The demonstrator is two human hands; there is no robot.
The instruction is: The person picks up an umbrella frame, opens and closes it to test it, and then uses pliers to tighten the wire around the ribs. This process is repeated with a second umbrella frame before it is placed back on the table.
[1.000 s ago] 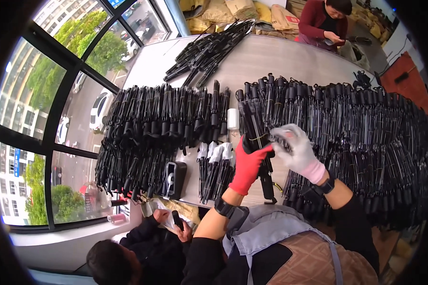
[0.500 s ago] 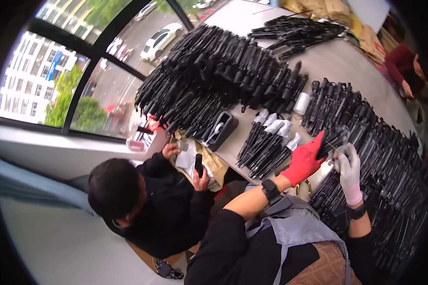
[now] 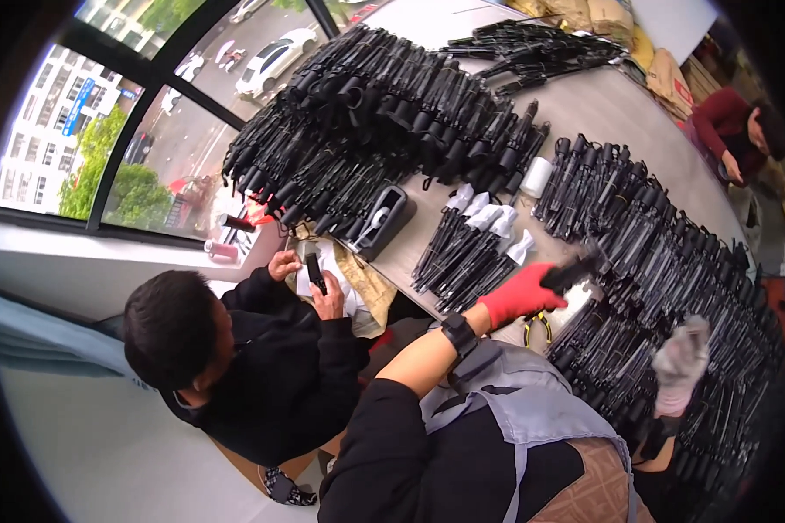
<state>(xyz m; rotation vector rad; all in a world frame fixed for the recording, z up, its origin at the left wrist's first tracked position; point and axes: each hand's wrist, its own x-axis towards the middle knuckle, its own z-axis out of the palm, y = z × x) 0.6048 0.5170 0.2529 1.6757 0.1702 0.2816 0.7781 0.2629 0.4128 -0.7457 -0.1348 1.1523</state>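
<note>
My left hand (image 3: 522, 295), in a red glove, is closed on a folded black umbrella frame (image 3: 570, 272) that points away to the right and is partly blurred. To the right, my right hand (image 3: 682, 362), in a whitish glove, hovers over a wide pile of black folded umbrella frames (image 3: 715, 279). Motion smears its fingers, and nothing shows clearly in it. Left of my red glove lies a smaller bundle of frames (image 3: 458, 266) with white wrappings (image 3: 494, 218) at their far ends. Yellow-handled pliers (image 3: 538, 331) lie just below my left hand.
A large stack of black umbrella frames (image 3: 358, 131) fills the table's window side; more lie at the far end (image 3: 541, 52). A black tape dispenser (image 3: 382, 223) and white roll (image 3: 536, 177) stand between. A co-worker (image 3: 262, 366) sits at left, another person (image 3: 733, 135) at far right.
My hands have moved apart: the left drew back toward the left with the umbrella frame, the right moved right and nearer to me. The whole view has shifted slightly.
</note>
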